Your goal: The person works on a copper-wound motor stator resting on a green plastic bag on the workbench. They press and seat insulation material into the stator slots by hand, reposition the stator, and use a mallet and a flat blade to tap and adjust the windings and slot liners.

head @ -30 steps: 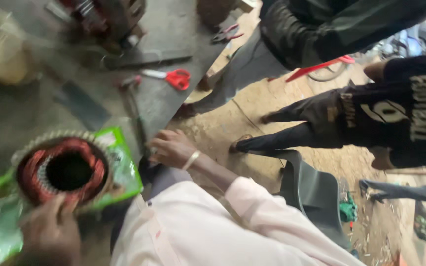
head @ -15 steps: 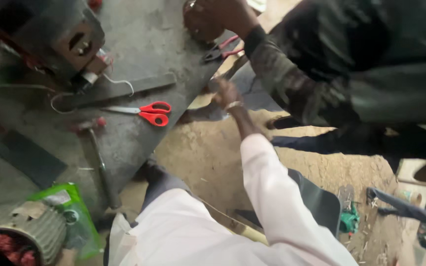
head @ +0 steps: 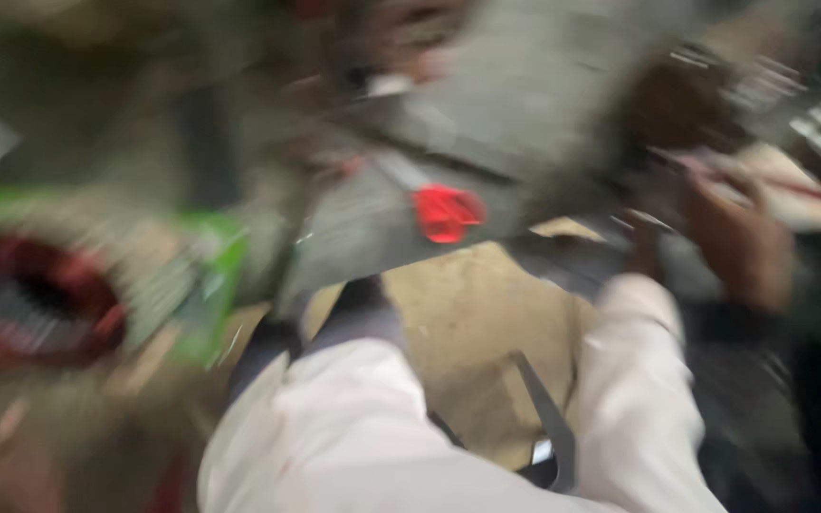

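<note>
Fingers of the right hand (head: 729, 242) are too blurred to read: grip state cannot be told. Left hand is out of view. Scissors (head: 447, 213) lie on the desk (head: 525, 104), well apart. Risk: reaching blind may snag them.

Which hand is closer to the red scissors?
Right: the right hand reaches up to the right of the red scissors; the left hand cannot be made out.
</note>
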`<state>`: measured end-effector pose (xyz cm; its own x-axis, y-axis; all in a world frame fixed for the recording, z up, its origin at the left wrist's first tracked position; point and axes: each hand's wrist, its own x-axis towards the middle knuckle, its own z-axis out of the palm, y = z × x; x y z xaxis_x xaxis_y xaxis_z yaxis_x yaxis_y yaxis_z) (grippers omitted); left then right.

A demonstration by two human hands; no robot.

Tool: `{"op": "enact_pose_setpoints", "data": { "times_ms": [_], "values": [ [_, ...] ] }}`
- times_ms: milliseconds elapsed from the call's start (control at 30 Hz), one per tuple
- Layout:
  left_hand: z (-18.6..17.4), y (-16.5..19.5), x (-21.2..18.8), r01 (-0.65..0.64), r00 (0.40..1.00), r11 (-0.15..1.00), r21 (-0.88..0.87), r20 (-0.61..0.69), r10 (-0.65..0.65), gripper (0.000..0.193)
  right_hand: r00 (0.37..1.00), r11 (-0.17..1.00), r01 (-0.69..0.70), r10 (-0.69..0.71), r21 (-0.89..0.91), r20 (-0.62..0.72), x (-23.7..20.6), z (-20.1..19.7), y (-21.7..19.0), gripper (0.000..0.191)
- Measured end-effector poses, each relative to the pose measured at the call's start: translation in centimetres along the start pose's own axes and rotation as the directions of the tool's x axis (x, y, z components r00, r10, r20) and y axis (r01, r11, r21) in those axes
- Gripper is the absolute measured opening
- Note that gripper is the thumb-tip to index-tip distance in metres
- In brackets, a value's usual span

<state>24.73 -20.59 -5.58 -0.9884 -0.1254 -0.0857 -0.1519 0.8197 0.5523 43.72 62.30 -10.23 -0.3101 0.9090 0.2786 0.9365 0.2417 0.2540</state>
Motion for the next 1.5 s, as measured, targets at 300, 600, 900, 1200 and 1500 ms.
{"op": "enact_pose_setpoints", "data": {
  "times_ms": [300, 600, 900, 1200, 1500],
  "values": [
    [-2.8, 6.3, 0.6, -0.158, 0.984, 0.987, -0.008, -0.089, 0.156, 0.038, 0.943, 0.669, 0.244, -0.332, 0.702, -0.012, -7.9, 0.0, -0.8, 0.038],
    [-3.1, 5.7, 5.7, -0.425, 0.896, 0.875, -0.232, 0.031, 0.443, 0.031, 0.8, -0.442, -0.533, -0.54, 0.721, 0.26, -24.4, -10.0, -5.0, 0.029],
    [-3.1, 3.6, 9.7, -0.551, 0.772, 0.636, -0.541, -0.039, 0.635, 0.02, 0.158, -0.182, -0.982, -0.937, -0.05, 0.312, -42.5, -29.5, -22.0, 0.052],
    [-0.5, 3.0, 12.0, -0.46, 0.729, 0.431, -0.777, -0.053, 0.682, 0.012, 0.312, 0.279, -0.678, -0.728, 0.68, 0.61, -52.5, -34.6, -21.4, 0.046],
    [0.1, 2.9, 11.8, -0.53, 0.706, 0.427, -0.732, -0.103, 0.7, 0.009, 0.337, 0.424, -0.283, -0.796, 0.86, 0.503, -50.4, -32.5, -20.9, 0.037]
  ]
}}
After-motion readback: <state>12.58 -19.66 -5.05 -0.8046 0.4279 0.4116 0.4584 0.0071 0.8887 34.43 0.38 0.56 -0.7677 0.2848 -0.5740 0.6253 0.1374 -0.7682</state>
